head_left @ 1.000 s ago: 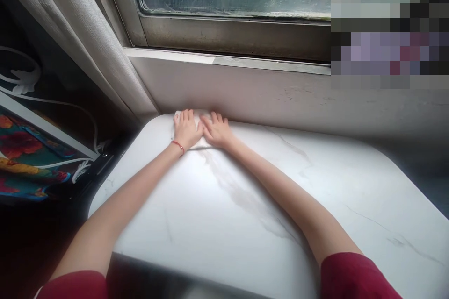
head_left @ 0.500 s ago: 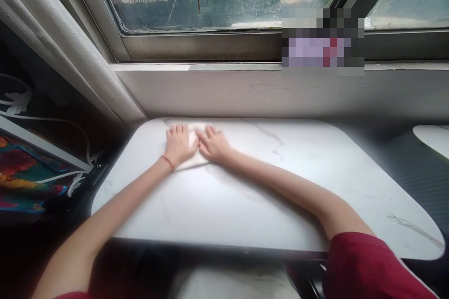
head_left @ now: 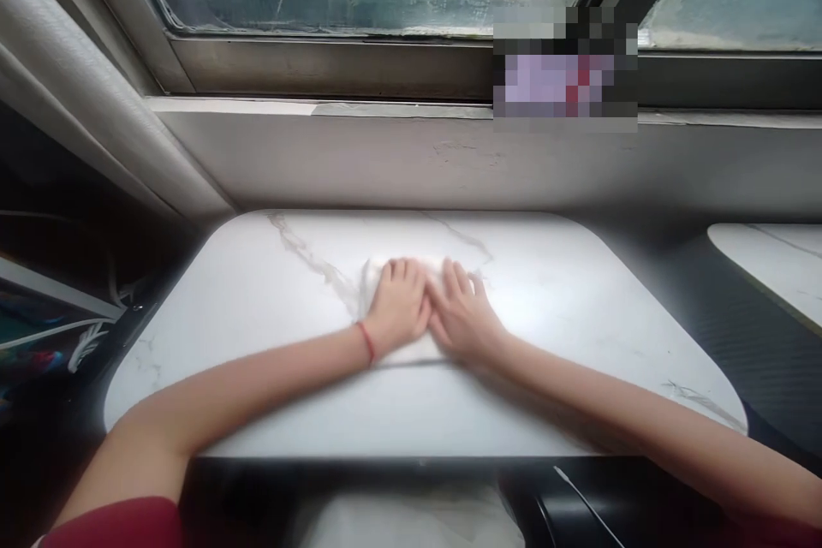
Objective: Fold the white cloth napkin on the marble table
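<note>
A folded white cloth (head_left: 412, 353) lies on the white marble-patterned tabletop (head_left: 270, 411), near its middle. My left hand (head_left: 399, 300), with a red string round the wrist, presses down on the cloth, its fingers stretched forward and close together. Beside it, my right hand (head_left: 463, 308) rests on the cloth's right part with fingers spread. The thumbs meet or nearly meet between the hands. Both palms hide much of the cloth, and slight blur softens the fingertips.
Behind the tabletop stands a pale wall (head_left: 360, 154) under a window with a metal frame (head_left: 334, 68). A light curtain (head_left: 83, 86) hangs at left, above white cables (head_left: 86, 342). Another white tabletop (head_left: 777, 261) shows at right. A blurred-out patch covers something on the sill.
Both hands have slid the cloth right and toward me, from the tabletop's back left to its middle. The camera view has shifted slightly too.
</note>
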Available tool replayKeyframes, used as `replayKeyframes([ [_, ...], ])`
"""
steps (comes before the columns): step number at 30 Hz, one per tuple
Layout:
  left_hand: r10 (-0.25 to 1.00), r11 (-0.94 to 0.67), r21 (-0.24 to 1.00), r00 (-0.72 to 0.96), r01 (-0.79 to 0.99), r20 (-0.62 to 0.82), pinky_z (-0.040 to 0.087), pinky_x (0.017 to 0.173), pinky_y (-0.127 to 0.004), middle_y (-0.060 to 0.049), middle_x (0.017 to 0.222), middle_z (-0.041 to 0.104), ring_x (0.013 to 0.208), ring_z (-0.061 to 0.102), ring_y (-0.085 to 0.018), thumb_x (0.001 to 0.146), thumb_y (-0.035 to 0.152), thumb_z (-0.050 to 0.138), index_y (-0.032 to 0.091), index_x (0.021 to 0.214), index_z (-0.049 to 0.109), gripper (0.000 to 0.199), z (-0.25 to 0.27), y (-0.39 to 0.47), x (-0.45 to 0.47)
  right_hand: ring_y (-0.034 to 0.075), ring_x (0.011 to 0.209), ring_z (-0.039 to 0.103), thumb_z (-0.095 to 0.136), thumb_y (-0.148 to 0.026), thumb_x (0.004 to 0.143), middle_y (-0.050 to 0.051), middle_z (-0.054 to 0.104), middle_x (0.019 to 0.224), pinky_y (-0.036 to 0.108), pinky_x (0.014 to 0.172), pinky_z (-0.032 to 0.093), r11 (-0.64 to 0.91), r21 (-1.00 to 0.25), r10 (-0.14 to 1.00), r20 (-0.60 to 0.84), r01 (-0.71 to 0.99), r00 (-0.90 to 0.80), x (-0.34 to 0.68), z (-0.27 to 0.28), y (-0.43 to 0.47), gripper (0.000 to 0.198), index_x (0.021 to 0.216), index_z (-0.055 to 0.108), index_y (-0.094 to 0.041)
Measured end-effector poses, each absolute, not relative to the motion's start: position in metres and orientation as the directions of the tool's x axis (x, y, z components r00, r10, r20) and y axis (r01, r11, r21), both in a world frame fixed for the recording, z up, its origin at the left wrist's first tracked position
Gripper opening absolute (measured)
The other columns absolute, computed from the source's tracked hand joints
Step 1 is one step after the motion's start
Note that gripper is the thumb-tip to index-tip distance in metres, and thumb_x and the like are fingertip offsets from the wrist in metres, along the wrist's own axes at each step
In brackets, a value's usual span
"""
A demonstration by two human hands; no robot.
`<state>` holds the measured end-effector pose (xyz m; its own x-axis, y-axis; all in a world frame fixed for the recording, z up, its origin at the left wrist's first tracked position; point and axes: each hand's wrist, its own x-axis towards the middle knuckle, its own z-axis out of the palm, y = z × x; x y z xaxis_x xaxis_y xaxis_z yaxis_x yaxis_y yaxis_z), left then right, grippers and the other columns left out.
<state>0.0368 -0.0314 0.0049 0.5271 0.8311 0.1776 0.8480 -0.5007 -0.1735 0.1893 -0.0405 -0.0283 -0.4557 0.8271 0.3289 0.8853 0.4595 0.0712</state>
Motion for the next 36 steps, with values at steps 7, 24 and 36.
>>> replayKeyframes([
  [7,0.864,-0.407,-0.029,0.395,0.913,0.311,0.039,0.094,-0.044,-0.021,0.121,0.058,0.11,0.052,-0.034,0.094,0.034,0.043,0.006,0.123,0.057,0.042,-0.002,0.062,0.061,0.037,0.118,0.043,0.04,-0.028,0.089,0.023,0.049,0.132,0.05,0.095,0.041,0.435,-0.014,0.842,0.362,0.9,-0.401,0.215,-0.032,0.058,0.061,0.147,0.048,-0.012],
  [24,0.884,-0.343,0.106,0.283,0.933,0.372,0.038,0.095,-0.045,-0.02,0.119,0.058,0.113,0.052,-0.036,0.094,0.036,0.046,0.011,0.112,0.059,0.034,-0.004,0.126,0.064,0.032,0.112,0.043,0.038,-0.027,0.089,0.018,0.05,0.126,0.044,0.098,0.039,0.461,-0.148,0.839,0.395,0.875,-0.375,0.219,-0.031,0.129,0.054,0.139,0.055,-0.013],
  [36,0.885,-0.321,0.092,0.264,0.943,0.384,0.038,0.097,-0.044,-0.019,0.122,0.058,0.114,0.053,-0.036,0.092,0.04,0.048,0.013,0.118,0.058,0.038,-0.006,0.126,0.062,0.031,0.109,0.043,0.036,-0.027,0.092,0.017,0.051,0.125,0.045,0.097,0.039,0.414,-0.131,0.863,0.37,0.901,-0.343,0.216,-0.025,0.126,0.052,0.139,0.056,-0.015],
])
